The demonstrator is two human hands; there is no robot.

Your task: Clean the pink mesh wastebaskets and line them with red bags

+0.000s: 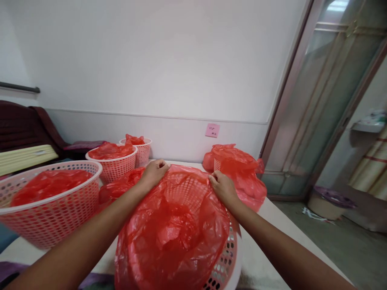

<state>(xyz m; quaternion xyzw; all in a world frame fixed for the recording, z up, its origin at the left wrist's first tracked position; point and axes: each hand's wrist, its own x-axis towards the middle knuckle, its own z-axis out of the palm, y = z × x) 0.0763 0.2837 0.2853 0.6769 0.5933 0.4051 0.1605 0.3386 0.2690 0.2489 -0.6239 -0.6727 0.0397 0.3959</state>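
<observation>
A pink plastic basket [223, 257] with a pierced wall stands directly in front of me. A thin red plastic bag [178, 225] spreads over and into it, sagging in the middle and draping past the front. My left hand [155, 172] is closed, pinching the bag's far edge on the left. On the right, my right hand [223, 186] pinches the same edge. Between my hands the bag is drawn taut, and the basket's lattice shows through it. The basket's right side is partly uncovered.
To the left stand a large pink basket [60, 201], a middle one [116, 169] and a small one [145, 153], each with red plastic inside. A red-bagged basket [238, 169] sits at the right back. The white table [272, 241] meets a wall; a bin [325, 203] stands on the floor.
</observation>
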